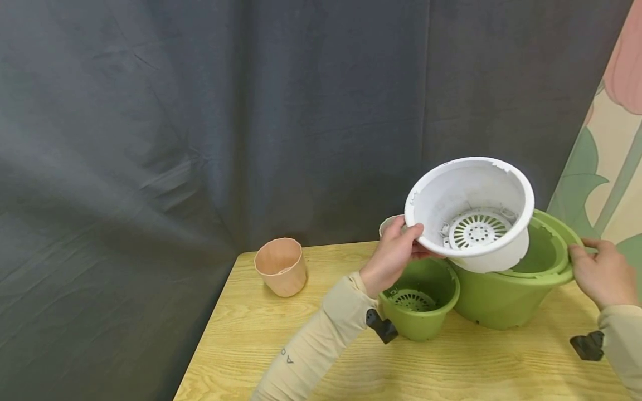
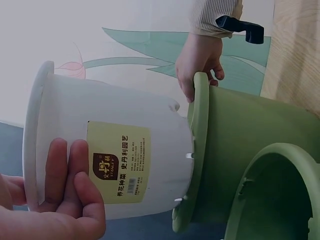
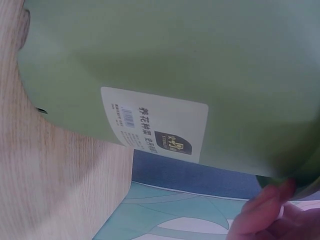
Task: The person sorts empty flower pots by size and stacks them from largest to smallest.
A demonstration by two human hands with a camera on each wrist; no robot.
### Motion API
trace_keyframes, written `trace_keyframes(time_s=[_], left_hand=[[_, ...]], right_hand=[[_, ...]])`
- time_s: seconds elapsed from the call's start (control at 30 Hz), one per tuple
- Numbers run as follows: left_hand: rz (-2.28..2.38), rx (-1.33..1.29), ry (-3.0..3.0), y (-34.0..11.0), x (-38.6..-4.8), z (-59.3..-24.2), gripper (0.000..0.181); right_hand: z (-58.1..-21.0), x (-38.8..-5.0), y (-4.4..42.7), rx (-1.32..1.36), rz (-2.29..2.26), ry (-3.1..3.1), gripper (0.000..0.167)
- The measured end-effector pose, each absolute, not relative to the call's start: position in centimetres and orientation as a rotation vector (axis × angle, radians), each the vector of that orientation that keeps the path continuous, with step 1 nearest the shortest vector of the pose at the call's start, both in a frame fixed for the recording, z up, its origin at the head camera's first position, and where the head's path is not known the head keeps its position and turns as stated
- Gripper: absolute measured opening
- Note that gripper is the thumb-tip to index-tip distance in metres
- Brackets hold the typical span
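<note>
My left hand [image 1: 393, 256] grips the rim of a white flower pot [image 1: 476, 211], thumb on the rim and fingers beneath. The pot is tilted, showing its slotted bottom, and hangs over the left part of a large green flower pot [image 1: 501, 306]. In the left wrist view a yellow label [image 2: 120, 162] is on the white pot's side. My right hand [image 1: 604, 273] pinches the right rim of the large green pot, which seems to have another green pot [image 1: 544, 245] nested inside. A pale label [image 3: 155, 125] shows on its wall in the right wrist view.
A smaller green pot [image 1: 421, 326] stands on the wooden table [image 1: 241, 345], left of the large one. A peach pot [image 1: 283, 270] sits near the table's far left corner. Behind my left hand, a pale pot [image 1: 386, 224] is mostly hidden. Grey cloth [image 1: 326, 122] hangs behind.
</note>
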State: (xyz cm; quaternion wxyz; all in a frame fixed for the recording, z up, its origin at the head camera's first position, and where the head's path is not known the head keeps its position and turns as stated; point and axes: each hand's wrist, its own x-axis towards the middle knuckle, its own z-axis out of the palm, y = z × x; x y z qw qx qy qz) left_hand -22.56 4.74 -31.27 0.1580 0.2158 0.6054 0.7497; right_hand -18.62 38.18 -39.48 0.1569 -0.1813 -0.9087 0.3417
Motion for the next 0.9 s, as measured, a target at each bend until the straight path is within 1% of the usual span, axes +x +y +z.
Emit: trace_keyframes(time_s=[0.37, 0.67, 0.9], left_hand=[[2.156, 0.638, 1.691, 4.9, -22.6, -31.5, 0.037], [2.163, 0.593, 1.696, 5.8, -22.2, -31.9, 0.034], [2.154, 0.618, 1.687, 6.4, -22.0, -32.1, 0.033]], right_hand=[[-39.5, -18.7, 38.3, -0.519, 0.991, -2.586, 0.062], [-39.6, -18.6, 38.4, -0.514, 0.969, -2.587, 0.062], [-39.4, -18.4, 38.5, -0.508, 0.973, -2.592, 0.062]])
